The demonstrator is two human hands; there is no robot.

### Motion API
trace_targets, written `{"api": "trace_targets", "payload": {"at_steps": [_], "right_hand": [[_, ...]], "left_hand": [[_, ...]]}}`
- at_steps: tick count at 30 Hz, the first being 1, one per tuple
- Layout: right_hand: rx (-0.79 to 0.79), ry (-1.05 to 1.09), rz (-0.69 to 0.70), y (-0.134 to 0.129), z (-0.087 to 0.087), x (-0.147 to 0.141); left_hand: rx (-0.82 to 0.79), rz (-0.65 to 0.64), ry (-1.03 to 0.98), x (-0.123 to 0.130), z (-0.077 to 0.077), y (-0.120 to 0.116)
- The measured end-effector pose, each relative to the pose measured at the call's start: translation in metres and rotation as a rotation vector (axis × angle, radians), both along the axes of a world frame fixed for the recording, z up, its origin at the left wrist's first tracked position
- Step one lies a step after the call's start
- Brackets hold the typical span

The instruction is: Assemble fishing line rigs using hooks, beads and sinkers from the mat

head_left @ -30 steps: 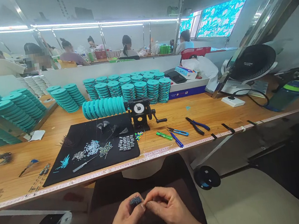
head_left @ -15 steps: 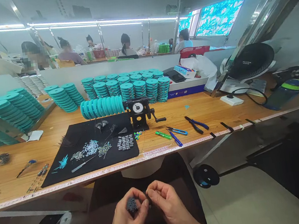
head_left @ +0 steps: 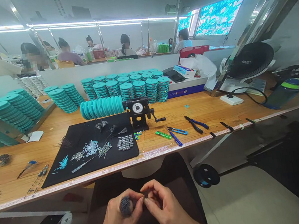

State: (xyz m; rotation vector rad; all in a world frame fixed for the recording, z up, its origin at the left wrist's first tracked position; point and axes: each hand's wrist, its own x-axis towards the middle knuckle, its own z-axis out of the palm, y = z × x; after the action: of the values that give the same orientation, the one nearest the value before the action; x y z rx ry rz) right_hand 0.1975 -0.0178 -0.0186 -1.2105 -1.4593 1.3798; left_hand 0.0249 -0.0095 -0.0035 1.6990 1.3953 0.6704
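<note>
Over my lap, in front of the table edge, my left hand (head_left: pixel 123 215) is closed around a bundle of thin dark pieces (head_left: pixel 125 206), whose rounded tips stick out beside the index finger. Its thumb and index finger pinch at the fingertips of my right hand (head_left: pixel 164 208). That right hand is also closed in a pinch, and whatever lies between the fingertips is too small to make out. Beyond the hands, a black mat (head_left: pixel 90 164) bears small beads, grey cylinders (head_left: pixel 125 142), blue strips (head_left: pixel 63 163) and a metal tool (head_left: pixel 84 164).
A black winder (head_left: pixel 138 113) carrying turquoise spools (head_left: pixel 101 107) stands behind the mat. Pliers (head_left: pixel 197 124), blue snips (head_left: pixel 177 130) and a green tool (head_left: pixel 163 135) lie to the right. Stacked turquoise discs (head_left: pixel 126 89) line the back. Several people sit farther off.
Both hands have shifted slightly left, the left one more, with the bundle. Their fingertips, slightly apart before, now meet.
</note>
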Motion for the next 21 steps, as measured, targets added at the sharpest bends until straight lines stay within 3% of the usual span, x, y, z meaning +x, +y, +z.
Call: {"api": "trace_targets", "payload": {"at_steps": [5, 8, 11, 13, 16, 21], "right_hand": [[0.120, -0.276, -0.055, 0.001, -0.002, 0.002], [0.091, -0.203, -0.044, 0.004, -0.002, 0.006], [0.027, -0.023, -0.069, 0.014, -0.008, 0.014], [-0.033, 0.081, -0.063, 0.021, -0.014, 0.020], [-0.133, 0.227, 0.025, 0.028, -0.019, 0.025], [-0.307, 0.570, 0.132, 0.026, -0.008, 0.025]], "left_hand": [[-0.109, -0.027, -0.076, 0.000, 0.000, 0.005], [-0.253, 0.022, -0.327, 0.000, 0.005, 0.004], [-0.420, 0.186, -0.665, -0.010, 0.021, 0.006], [-0.449, 0.270, -0.790, -0.017, 0.034, 0.011], [-0.347, 0.258, -0.712, -0.023, 0.043, 0.025], [-0.199, 0.190, -0.453, -0.021, 0.030, 0.050]]}}
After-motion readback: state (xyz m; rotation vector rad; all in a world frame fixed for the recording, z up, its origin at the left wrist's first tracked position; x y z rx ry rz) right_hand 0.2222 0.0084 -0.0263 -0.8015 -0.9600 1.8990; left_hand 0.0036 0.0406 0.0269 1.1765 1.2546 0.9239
